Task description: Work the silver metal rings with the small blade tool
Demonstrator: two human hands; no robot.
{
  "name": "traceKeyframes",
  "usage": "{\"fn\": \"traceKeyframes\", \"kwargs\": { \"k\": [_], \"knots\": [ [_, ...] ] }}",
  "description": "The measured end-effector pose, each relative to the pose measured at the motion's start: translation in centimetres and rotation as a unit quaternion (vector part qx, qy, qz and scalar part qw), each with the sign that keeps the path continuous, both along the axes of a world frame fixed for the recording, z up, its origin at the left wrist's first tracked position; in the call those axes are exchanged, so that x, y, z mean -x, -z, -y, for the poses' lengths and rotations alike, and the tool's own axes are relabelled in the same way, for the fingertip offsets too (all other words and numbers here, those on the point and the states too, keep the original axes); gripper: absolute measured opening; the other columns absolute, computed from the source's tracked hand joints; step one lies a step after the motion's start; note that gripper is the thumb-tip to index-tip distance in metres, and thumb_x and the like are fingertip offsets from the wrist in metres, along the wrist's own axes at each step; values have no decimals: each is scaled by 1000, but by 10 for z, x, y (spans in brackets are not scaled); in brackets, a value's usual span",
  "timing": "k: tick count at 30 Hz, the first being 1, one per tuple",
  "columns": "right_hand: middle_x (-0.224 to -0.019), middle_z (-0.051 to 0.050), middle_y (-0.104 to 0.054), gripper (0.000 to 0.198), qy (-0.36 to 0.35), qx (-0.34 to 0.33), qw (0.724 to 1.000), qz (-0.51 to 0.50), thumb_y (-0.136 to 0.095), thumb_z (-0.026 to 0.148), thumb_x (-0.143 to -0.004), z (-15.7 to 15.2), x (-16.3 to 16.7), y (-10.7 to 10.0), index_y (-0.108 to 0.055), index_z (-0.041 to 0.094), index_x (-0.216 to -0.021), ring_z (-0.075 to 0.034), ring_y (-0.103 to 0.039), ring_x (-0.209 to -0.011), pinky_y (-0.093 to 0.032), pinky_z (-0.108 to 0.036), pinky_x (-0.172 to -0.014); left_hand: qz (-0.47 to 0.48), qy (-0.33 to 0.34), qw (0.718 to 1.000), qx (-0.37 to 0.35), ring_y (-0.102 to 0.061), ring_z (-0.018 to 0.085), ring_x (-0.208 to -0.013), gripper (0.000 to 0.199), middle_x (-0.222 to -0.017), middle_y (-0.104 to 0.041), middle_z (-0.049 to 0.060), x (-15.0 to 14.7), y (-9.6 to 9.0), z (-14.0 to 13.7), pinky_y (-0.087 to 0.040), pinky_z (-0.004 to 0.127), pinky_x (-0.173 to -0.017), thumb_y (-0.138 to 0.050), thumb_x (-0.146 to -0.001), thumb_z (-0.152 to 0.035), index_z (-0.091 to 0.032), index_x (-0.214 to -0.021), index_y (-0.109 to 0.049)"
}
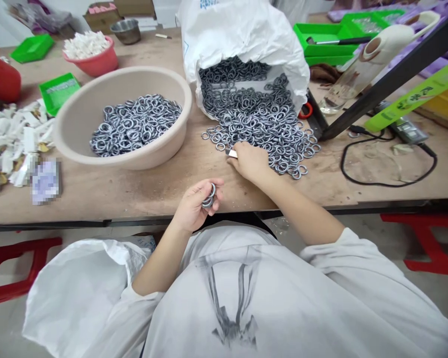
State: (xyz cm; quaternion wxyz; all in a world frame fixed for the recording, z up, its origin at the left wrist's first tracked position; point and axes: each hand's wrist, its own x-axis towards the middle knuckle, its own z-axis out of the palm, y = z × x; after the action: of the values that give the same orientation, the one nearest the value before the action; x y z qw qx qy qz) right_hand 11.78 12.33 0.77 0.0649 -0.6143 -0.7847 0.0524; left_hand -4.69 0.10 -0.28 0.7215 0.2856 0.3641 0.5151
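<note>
Grey, metallic-looking rings [263, 124] spill from a white sack [242, 35] at the far middle onto the wooden table [108, 194]. At the pile's near left edge, the right hand [251, 160] pinches a small dark-tipped piece [231, 153]; the left hand [197, 203], nearer, curls around a few rings. For tidy handling, I'd keep the left fingers cupped so none slip, and pick from the pile's thin fringe, where rings lie singly. Counts: one sack on the table; one beige basin [65, 129] of rings, left; two green trays [32, 48], far left; at least two rings in hand, overlap hiding the total; the loose ones are uncountable.
</note>
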Motion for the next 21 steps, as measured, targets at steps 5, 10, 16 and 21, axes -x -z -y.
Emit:
{"fn": "traceKeyframes", "kwargs": {
  "k": [5,10,16,21],
  "knots": [
    [-114,-17,-70,26,-9,8,1000,-15,-52,32,-97,-9,1,3,-68,15,-109,-29,-66,-96,-42,-34,-76,-14,-74,996,47,-55,7,-55,40,-75,-63,-1,6,-1,-9,-34,15,-38,-88,-65,-37,-15,-91,-68],
    [-74,-2,-60,27,-91,152,925,-336,-53,37,-95,13,-19,-2,-64,16,-83,-15,-51,-67,-35,-27,-64,-133,-143,980,-37,-42,5,-50,39,-65,-53,-4,-1,5,-15,-25,17,-39,-84,-70,-49,-16,-81,-65],
    [-67,4,-51,43,-137,246,755,-592,-64,62,-84,68,-1,-9,-57,20,-80,-12,-47,-64,-39,-26,-61,-203,-118,966,-108,-45,8,-56,45,-64,-53,-2,-19,9,-12,-32,20,-47,-71,-79,-61,-16,-78,-65],
    [-75,3,-57,45,-109,215,738,-630,-66,65,-82,92,15,6,-51,23,-89,-13,-55,-67,-46,-28,-65,-88,-160,982,-48,-34,6,-45,51,-55,-42,-6,-28,0,-4,-25,17,-40,-74,-75,-64,-18,-70,-53]
  ]
}}
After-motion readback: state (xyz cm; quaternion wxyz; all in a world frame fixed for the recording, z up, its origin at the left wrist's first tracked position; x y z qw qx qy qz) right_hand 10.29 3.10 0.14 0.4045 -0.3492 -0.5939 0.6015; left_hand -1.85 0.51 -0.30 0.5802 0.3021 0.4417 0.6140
